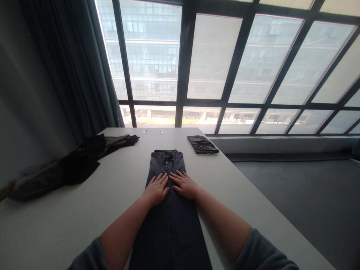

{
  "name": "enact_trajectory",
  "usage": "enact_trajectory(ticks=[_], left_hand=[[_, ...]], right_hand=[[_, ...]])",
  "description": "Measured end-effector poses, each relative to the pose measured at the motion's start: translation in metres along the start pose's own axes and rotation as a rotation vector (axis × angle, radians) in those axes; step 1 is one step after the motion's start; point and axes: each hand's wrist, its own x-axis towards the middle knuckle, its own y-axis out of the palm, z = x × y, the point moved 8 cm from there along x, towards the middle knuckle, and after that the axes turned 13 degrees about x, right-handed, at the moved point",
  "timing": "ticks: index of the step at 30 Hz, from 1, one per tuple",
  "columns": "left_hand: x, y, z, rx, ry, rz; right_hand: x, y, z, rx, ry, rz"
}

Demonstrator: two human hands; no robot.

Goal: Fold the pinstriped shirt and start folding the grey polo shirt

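Note:
A dark navy shirt [170,225] with a buttoned placket lies on the white table, folded into a long narrow strip. Its collar end points away from me, and its near end runs out of the bottom of the view. My left hand [156,190] rests flat on the shirt just below the buttons, fingers stretched out. Beside it, my right hand [184,185] also presses flat on the cloth with its fingers spread. The fingertips of the two hands almost meet over the middle of the shirt. Neither hand grips anything.
On the white table [118,180], a folded black-and-white striped garment [202,144] lies at the far right edge. Rumpled dark clothes [75,161] spread along the left side. Beyond stand a large framed window [210,56] and a dark curtain [70,56]. Grey floor [303,191] lies to the right.

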Motion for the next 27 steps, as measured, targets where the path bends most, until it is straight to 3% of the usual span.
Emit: enact_trajectory(ticks=[5, 8, 15, 20, 24, 27], left_hand=[[-0.009, -0.011, 0.000, -0.005, -0.053, -0.014], [-0.037, -0.011, -0.005, -0.005, -0.034, 0.002], [-0.157, -0.001, -0.053, -0.070, 0.160, 0.057], [-0.223, -0.029, -0.082, -0.160, 0.319, 0.102], [-0.253, -0.057, -0.098, -0.232, 0.448, -0.001], [-0.261, -0.065, -0.105, -0.238, 0.396, -0.171]], right_hand=[[0.006, -0.008, 0.006, -0.021, -0.040, 0.016], [-0.013, -0.007, 0.023, -0.031, -0.060, -0.009], [-0.125, 0.035, 0.101, 0.106, -0.131, 0.220], [-0.191, 0.038, 0.135, 0.227, -0.137, 0.321], [-0.222, 0.037, 0.143, 0.282, -0.161, 0.251], [-0.238, 0.043, 0.147, 0.294, -0.194, 0.178]])
